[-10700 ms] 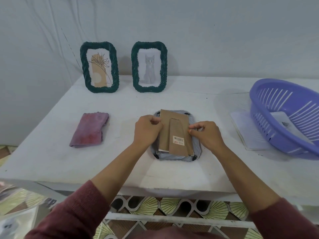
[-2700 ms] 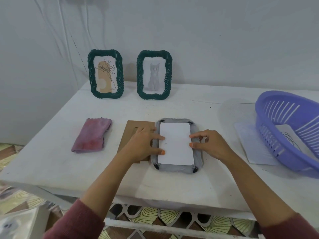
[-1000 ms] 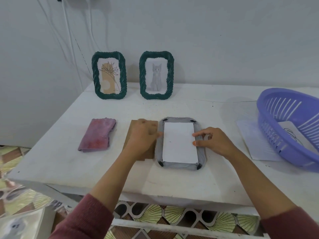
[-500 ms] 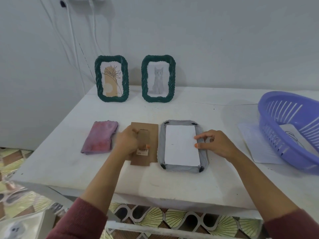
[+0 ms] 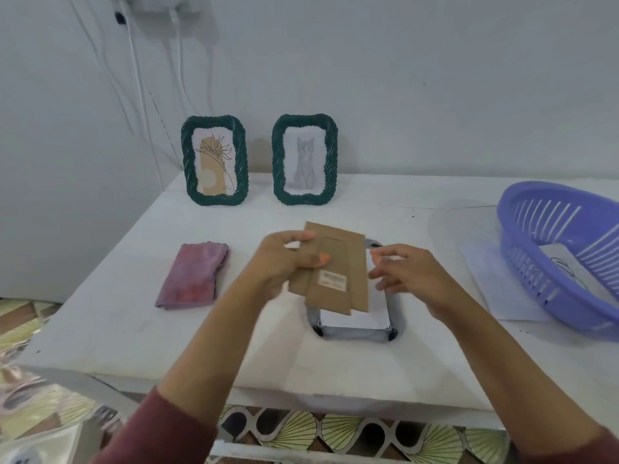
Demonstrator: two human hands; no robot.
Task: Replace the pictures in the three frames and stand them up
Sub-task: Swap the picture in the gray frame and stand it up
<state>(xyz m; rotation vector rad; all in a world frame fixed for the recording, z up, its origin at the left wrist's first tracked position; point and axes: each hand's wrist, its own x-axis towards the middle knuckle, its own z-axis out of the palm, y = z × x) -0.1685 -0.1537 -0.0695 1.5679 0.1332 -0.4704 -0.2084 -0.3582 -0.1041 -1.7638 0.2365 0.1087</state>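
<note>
Two hands meet over the grey frame [image 5: 355, 331] lying face-down near the tabletop's [image 5: 100, 329] front: the left hand [image 5: 284, 262] pinches the brown cardboard backing [image 5: 338, 279] above it, long axis near-to-far, the right hand [image 5: 405, 272] open and empty beside.

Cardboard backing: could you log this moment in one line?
left hand: holds cardboard backing | over face-down frame | right hand: open, beside

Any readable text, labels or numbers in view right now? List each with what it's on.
Sticker on the cardboard backing held in the left hand: printed marks, too blurred to read.
Plant picture in the left standing frame: tiny mark at the lower right, unreadable.
No other text is visible.
</note>
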